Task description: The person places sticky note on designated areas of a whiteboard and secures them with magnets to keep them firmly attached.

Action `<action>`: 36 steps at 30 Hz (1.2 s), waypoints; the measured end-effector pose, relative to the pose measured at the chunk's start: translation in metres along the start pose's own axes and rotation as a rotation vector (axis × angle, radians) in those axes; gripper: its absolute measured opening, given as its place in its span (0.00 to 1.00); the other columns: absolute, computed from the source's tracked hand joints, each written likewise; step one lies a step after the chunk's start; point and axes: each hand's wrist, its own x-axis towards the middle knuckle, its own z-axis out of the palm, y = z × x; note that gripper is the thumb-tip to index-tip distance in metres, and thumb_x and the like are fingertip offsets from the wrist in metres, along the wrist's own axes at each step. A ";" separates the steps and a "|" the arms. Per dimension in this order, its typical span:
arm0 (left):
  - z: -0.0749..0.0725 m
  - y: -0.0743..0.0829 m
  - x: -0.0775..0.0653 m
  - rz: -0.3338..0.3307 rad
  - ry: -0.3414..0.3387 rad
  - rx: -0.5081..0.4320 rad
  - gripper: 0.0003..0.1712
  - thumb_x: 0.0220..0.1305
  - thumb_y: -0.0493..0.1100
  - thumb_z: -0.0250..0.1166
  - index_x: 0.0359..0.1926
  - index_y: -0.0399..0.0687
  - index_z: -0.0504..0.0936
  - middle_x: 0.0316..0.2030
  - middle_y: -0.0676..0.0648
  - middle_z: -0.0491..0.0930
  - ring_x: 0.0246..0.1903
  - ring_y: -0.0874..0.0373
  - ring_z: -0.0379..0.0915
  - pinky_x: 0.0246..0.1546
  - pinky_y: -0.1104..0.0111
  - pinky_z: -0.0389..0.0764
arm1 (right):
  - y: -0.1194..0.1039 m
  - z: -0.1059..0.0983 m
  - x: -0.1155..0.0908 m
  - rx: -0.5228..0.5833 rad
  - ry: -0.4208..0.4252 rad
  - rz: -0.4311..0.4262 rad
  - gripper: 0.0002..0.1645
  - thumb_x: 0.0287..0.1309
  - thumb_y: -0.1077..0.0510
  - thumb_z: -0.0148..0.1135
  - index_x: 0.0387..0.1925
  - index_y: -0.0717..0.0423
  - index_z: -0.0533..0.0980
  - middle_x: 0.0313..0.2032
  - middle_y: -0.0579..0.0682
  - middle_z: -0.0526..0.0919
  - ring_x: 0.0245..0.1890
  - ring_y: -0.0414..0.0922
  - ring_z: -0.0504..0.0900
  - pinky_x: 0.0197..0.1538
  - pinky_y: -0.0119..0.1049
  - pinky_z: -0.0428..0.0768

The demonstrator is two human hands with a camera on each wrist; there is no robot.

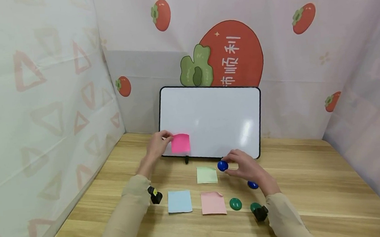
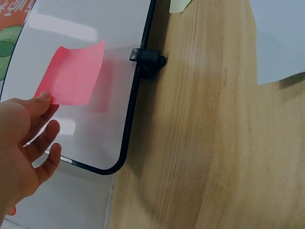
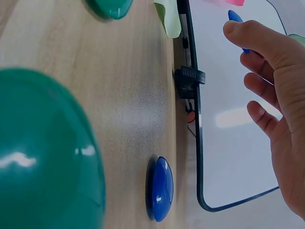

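My left hand (image 1: 156, 147) pinches a bright pink sticky note (image 1: 180, 143) by its left edge, in front of the lower left of a black-framed whiteboard (image 1: 210, 116). In the left wrist view, thumb and forefinger grip one corner of the note, and the other fingers are loosely bent. A round blue magnet (image 1: 222, 165) is held between thumb and fingertips of my right hand (image 1: 246, 166), near the board's lower edge. In the right wrist view that magnet (image 3: 233, 17) shows edge-on, partly behind the thumb.
On the wooden table lie a pale green note (image 1: 206, 175), a light blue note (image 1: 179, 202) and a pale pink note (image 1: 213, 203). Another blue magnet (image 1: 252, 185) and two green magnets (image 1: 235, 204) lie to the right. Black feet (image 1: 187, 159) support the board.
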 end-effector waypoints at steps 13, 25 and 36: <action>-0.010 -0.003 0.024 0.003 0.043 0.063 0.11 0.70 0.46 0.62 0.44 0.46 0.85 0.42 0.45 0.85 0.36 0.52 0.77 0.34 0.65 0.71 | 0.000 0.005 0.007 -0.023 -0.007 -0.017 0.22 0.50 0.53 0.77 0.47 0.54 0.82 0.42 0.45 0.81 0.43 0.41 0.78 0.48 0.39 0.81; -0.011 -0.011 0.032 -0.003 0.074 0.131 0.11 0.69 0.46 0.62 0.45 0.45 0.85 0.42 0.44 0.86 0.41 0.49 0.80 0.42 0.58 0.75 | -0.002 0.010 0.015 -0.055 0.026 -0.049 0.22 0.49 0.54 0.78 0.47 0.54 0.82 0.40 0.45 0.81 0.41 0.40 0.77 0.45 0.37 0.80; -0.008 -0.011 0.035 0.005 0.084 0.147 0.11 0.70 0.46 0.62 0.45 0.46 0.85 0.43 0.43 0.86 0.42 0.49 0.81 0.42 0.57 0.75 | -0.004 0.010 0.029 -0.097 0.097 -0.133 0.22 0.49 0.55 0.77 0.47 0.56 0.82 0.40 0.48 0.82 0.40 0.42 0.77 0.41 0.37 0.78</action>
